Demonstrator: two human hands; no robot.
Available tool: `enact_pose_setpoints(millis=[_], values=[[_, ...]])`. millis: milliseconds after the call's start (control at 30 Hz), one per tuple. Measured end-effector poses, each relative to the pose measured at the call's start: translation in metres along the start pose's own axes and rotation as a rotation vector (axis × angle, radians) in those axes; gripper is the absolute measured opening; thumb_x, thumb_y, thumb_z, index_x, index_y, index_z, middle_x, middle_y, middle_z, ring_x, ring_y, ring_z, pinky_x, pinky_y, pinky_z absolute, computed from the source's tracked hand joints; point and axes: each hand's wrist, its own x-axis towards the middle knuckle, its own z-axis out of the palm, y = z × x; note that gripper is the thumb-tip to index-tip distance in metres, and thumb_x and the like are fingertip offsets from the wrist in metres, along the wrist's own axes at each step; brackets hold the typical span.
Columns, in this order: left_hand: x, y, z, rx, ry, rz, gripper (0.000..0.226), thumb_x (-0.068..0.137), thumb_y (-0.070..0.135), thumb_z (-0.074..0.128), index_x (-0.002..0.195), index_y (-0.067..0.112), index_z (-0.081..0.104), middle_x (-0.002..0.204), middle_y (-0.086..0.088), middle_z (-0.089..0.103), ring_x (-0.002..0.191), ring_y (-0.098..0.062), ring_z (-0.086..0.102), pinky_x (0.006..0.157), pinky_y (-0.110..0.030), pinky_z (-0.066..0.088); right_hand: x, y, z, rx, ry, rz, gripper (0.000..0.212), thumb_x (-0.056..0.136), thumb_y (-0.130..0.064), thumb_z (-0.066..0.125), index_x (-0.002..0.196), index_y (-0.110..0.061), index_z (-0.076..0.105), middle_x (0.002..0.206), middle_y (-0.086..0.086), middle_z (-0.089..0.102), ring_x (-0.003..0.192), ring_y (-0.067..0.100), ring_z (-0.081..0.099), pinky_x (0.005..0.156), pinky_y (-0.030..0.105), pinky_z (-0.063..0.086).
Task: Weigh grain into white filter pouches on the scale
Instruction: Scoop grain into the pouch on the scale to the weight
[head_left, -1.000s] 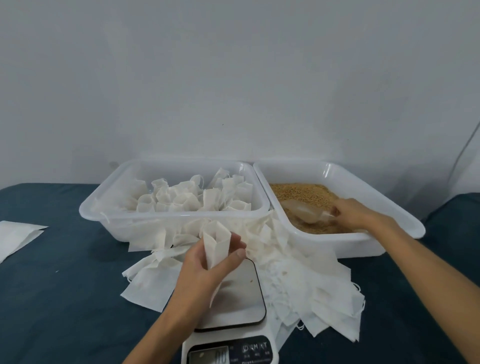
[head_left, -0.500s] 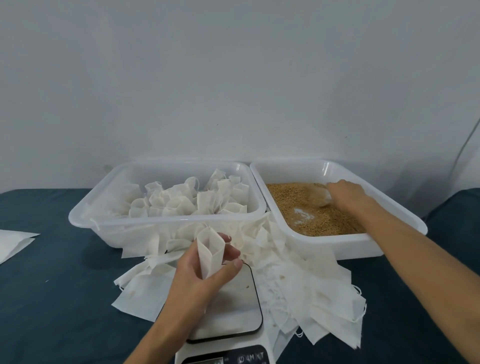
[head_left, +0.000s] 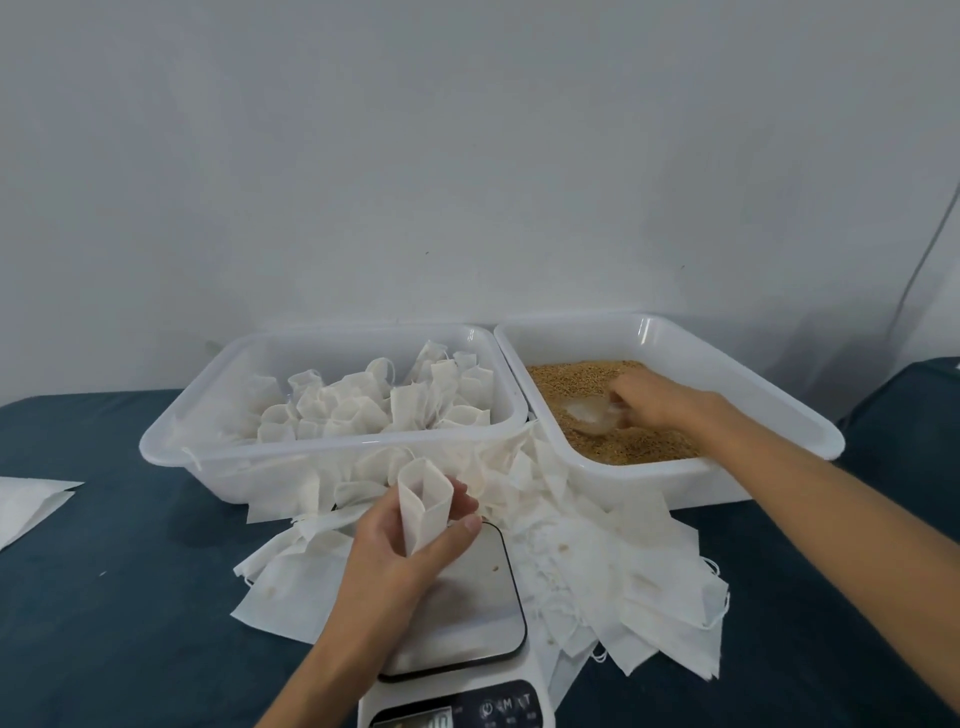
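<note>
Pouch (head_left: 423, 506) held open above the scale (head_left: 467, 613) near the table's front edge, left hand (head_left: 405, 551) with fingers curled round it, mouth up, nothing inside yet. Right hand (head_left: 660, 408) down in the grain tub (head_left: 727, 364), fingers gripping a clear scoop (head_left: 589, 415) dug into the grain (head_left: 571, 376). Left tub (head_left: 332, 462) at the back already packed with pouches, apparently filled ones. Flat empties (head_left: 623, 582) heaped round the scale, so plenty left: scoop, pour, weigh, repeat.

Glossy white plastic tubs (head_left: 332, 457), matt papery pouches (head_left: 644, 571), smooth scale plate (head_left: 467, 613), dark blue cloth (head_left: 130, 597)
</note>
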Motion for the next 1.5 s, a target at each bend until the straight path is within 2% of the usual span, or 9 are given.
enact_pose_setpoints(millis=[67, 167, 267, 433, 700, 867, 1000, 1267, 1500], values=[[0.000, 0.000, -0.001, 0.000, -0.006, 0.009, 0.050, 0.064, 0.048, 0.085, 0.102, 0.017, 0.075, 0.101, -0.005, 0.078, 0.103, -0.023, 0.073, 0.090, -0.027, 0.053, -0.011, 0.006, -0.005, -0.016, -0.011, -0.019, 0.032, 0.087, -0.013, 0.076, 0.075, -0.023, 0.048, 0.080, -0.007, 0.050, 0.079, 0.016, 0.052, 0.068, 0.029, 0.038], [0.001, 0.000, -0.001, -0.004, -0.007, 0.026, 0.051, 0.065, 0.046, 0.084, 0.103, 0.014, 0.074, 0.101, -0.006, 0.077, 0.103, -0.025, 0.073, 0.087, -0.025, 0.057, -0.031, 0.014, -0.006, 0.006, -0.004, -0.051, 0.014, 0.086, -0.010, 0.075, 0.089, -0.016, 0.063, 0.088, -0.006, 0.060, 0.083, 0.013, 0.055, 0.070, 0.027, 0.041], [0.001, -0.001, -0.001, -0.007, -0.013, 0.034, 0.046, 0.066, 0.045, 0.084, 0.102, 0.018, 0.074, 0.101, -0.006, 0.077, 0.103, -0.027, 0.072, 0.086, -0.028, 0.059, -0.048, 0.024, -0.002, 0.167, 0.012, -0.002, 0.016, 0.087, -0.006, 0.075, 0.101, -0.009, 0.069, 0.100, 0.001, 0.067, 0.095, 0.018, 0.062, 0.086, 0.033, 0.052], [0.002, 0.001, -0.002, -0.015, -0.002, 0.036, 0.042, 0.066, 0.048, 0.086, 0.103, 0.032, 0.074, 0.102, -0.006, 0.077, 0.105, -0.024, 0.074, 0.093, -0.040, 0.055, -0.066, 0.041, 0.002, 0.442, 0.092, 0.050, 0.013, 0.088, -0.005, 0.075, 0.094, -0.015, 0.069, 0.096, -0.005, 0.068, 0.096, 0.012, 0.065, 0.078, 0.021, 0.047], [0.002, -0.002, -0.002, -0.002, -0.027, 0.025, 0.046, 0.063, 0.053, 0.085, 0.102, 0.031, 0.076, 0.103, -0.004, 0.079, 0.103, -0.019, 0.074, 0.082, -0.025, 0.055, -0.082, 0.034, -0.005, 0.571, 0.170, 0.026, 0.017, 0.091, -0.010, 0.073, 0.105, -0.018, 0.071, 0.106, -0.007, 0.072, 0.104, 0.004, 0.064, 0.097, 0.029, 0.049], [0.004, -0.007, -0.001, 0.025, -0.039, 0.014, 0.047, 0.068, 0.046, 0.086, 0.106, 0.019, 0.078, 0.103, -0.004, 0.079, 0.103, -0.020, 0.075, 0.081, -0.023, 0.057, -0.101, 0.003, -0.031, 0.641, 0.204, -0.083, 0.019, 0.092, -0.009, 0.071, 0.105, -0.022, 0.070, 0.111, -0.010, 0.071, 0.109, 0.004, 0.063, 0.098, 0.024, 0.047], [0.005, -0.008, -0.001, 0.000, -0.053, 0.017, 0.042, 0.075, 0.031, 0.082, 0.114, 0.019, 0.072, 0.100, -0.005, 0.077, 0.100, -0.021, 0.073, 0.081, -0.020, 0.057, -0.124, -0.038, -0.054, 0.706, 0.198, -0.246, 0.017, 0.093, -0.011, 0.070, 0.107, -0.021, 0.071, 0.109, -0.012, 0.072, 0.107, -0.006, 0.063, 0.092, 0.007, 0.044], [0.003, -0.007, 0.000, 0.082, -0.072, -0.002, 0.027, 0.075, 0.038, 0.082, 0.100, 0.035, 0.072, 0.093, 0.003, 0.076, 0.087, -0.009, 0.071, 0.081, -0.026, 0.058, -0.148, -0.085, -0.088, 0.566, 0.228, -0.446, 0.025, 0.094, -0.009, 0.068, 0.113, -0.024, 0.072, 0.109, -0.018, 0.069, 0.109, -0.008, 0.061, 0.093, 0.016, 0.047], [0.000, -0.007, 0.000, 0.096, -0.114, -0.005, 0.020, 0.084, 0.033, 0.080, 0.102, 0.035, 0.071, 0.097, 0.007, 0.075, 0.089, -0.005, 0.070, 0.079, -0.020, 0.054, -0.148, -0.093, -0.100, 0.135, 0.416, -0.534, 0.032, 0.088, -0.010, 0.075, 0.117, -0.022, 0.073, 0.096, -0.010, 0.065, 0.084, 0.011, 0.054, 0.094, 0.027, 0.033]])
